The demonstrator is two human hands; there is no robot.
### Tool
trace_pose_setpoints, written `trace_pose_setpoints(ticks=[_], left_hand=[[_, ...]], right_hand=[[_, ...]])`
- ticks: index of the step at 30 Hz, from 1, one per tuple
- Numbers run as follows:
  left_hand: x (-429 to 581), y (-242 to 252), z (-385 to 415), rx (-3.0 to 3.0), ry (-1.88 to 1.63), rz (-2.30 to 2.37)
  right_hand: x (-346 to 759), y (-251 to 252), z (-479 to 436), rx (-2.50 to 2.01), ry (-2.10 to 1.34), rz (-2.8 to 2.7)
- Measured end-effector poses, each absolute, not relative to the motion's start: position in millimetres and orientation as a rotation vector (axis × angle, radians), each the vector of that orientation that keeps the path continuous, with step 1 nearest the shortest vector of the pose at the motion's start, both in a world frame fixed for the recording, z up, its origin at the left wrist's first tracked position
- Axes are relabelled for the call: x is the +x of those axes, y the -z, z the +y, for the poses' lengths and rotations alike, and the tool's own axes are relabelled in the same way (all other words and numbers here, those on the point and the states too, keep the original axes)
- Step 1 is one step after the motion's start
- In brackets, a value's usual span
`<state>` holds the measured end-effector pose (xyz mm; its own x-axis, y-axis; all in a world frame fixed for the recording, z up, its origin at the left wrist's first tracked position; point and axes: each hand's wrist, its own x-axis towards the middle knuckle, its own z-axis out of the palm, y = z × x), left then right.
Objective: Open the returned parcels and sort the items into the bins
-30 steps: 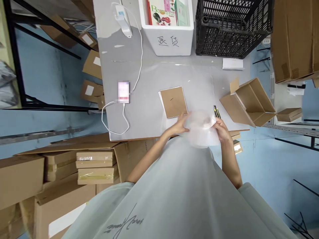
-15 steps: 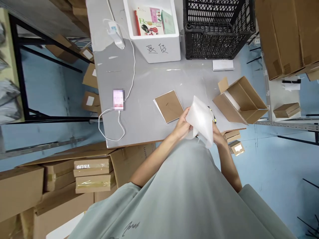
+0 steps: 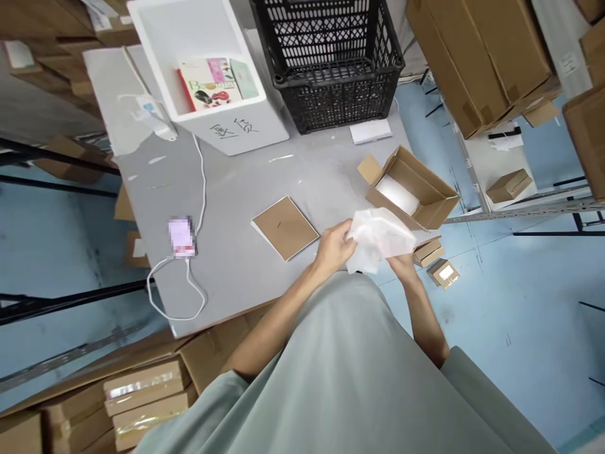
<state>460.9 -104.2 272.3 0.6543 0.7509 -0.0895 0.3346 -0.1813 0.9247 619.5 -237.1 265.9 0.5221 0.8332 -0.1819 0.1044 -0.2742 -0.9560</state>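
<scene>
Between my hands is a thin, translucent piece of white packing foam [image 3: 382,236], creased and folded over. I cannot tell whether it is a sheet or a pouch, or if anything is inside. My left hand [image 3: 336,244] pinches its left edge. My right hand [image 3: 401,266] grips the lower right side, its fingers partly hidden under the foam. Just beyond is an open cardboard box [image 3: 420,186] with white material inside. Left of my hands, a brown square card [image 3: 286,228] lies over a white one on the grey table [image 3: 227,252].
A white bin [image 3: 241,132] holding books and a black plastic crate [image 3: 331,104] stand at the back. White paper [image 3: 371,131] lies before the crate. On the left are a phone [image 3: 182,236] with cables and a power strip [image 3: 158,120]. Cartons [image 3: 146,384] are stacked at lower left.
My view has turned and shifted, so the table appears tilted. The white foam has been turned from upright to more sideways, nearer the open box, with both hands still on it.
</scene>
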Motion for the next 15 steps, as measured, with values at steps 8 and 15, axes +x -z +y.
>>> trace_pose_setpoints(ticks=[8,15], left_hand=[[543,-296,-90,1.583,-0.477,0.732],[507,-261,-83,1.482,-0.397,0.901]], right_hand=[[722,-263,-219,-2.021,-0.288,-1.111],[816,-247,-129,-2.675,-0.256,-1.489]])
